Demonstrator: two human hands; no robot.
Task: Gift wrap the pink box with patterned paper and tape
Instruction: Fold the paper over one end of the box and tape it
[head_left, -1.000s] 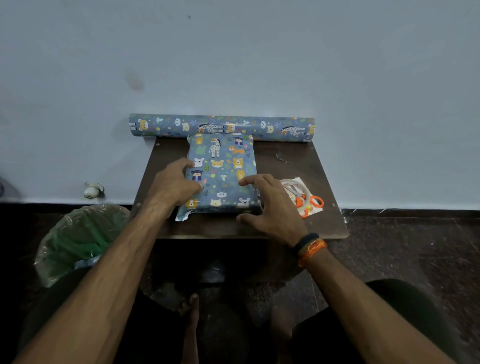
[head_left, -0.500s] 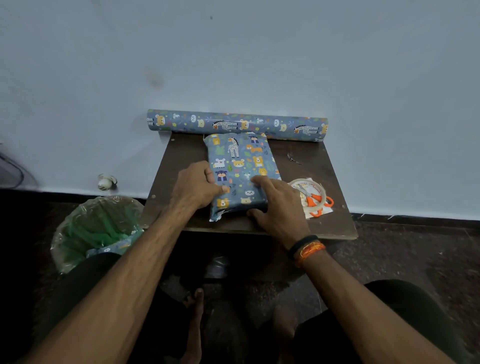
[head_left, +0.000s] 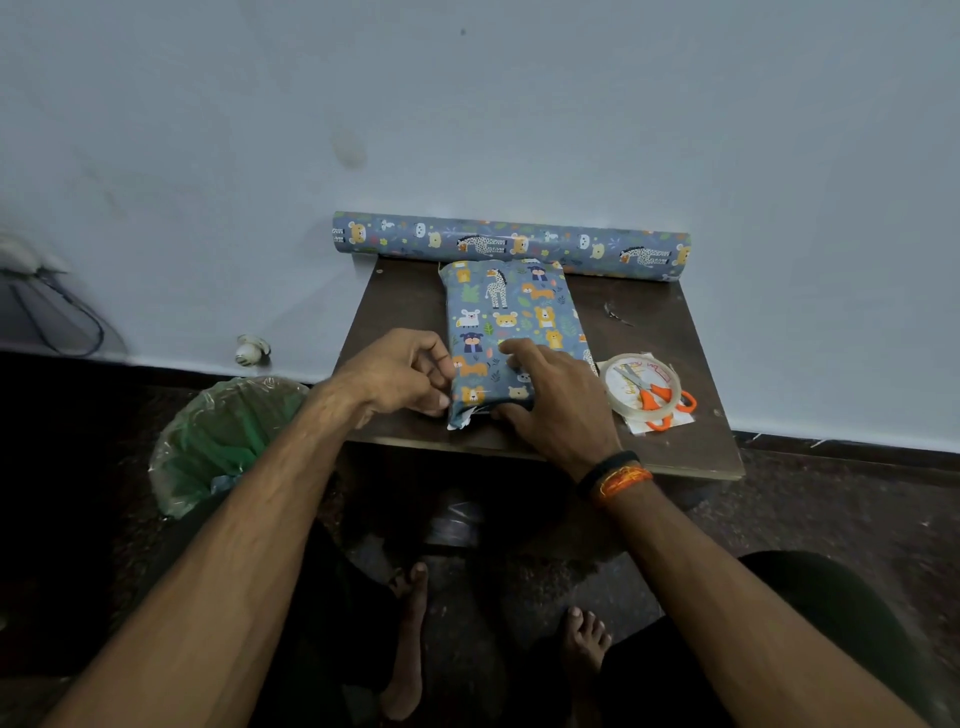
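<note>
Box (head_left: 511, 332) lies lengthwise at the middle of the worktop (head_left: 670, 332), far end just short of the paper roll (head_left: 511, 244) along the back edge, near end close to the front edge. Top and long sides already covered in patterned paper; no pink shows. Near end not closed: a loose white-backed flap (head_left: 462, 418) sticks out at the near left corner.

Left hand (head_left: 400, 376): fingers curled, pinching paper at the near left side of the box. Right hand (head_left: 558, 402): fingers spread flat, pressing the top, thumb at the near end.

Step in hand, as judged: folding in the near end. Next move likely needs the flap creased flat and held by one hand while the other reaches the tape (head_left: 641, 384), near the front right corner with the scissors (head_left: 654, 395).
</note>
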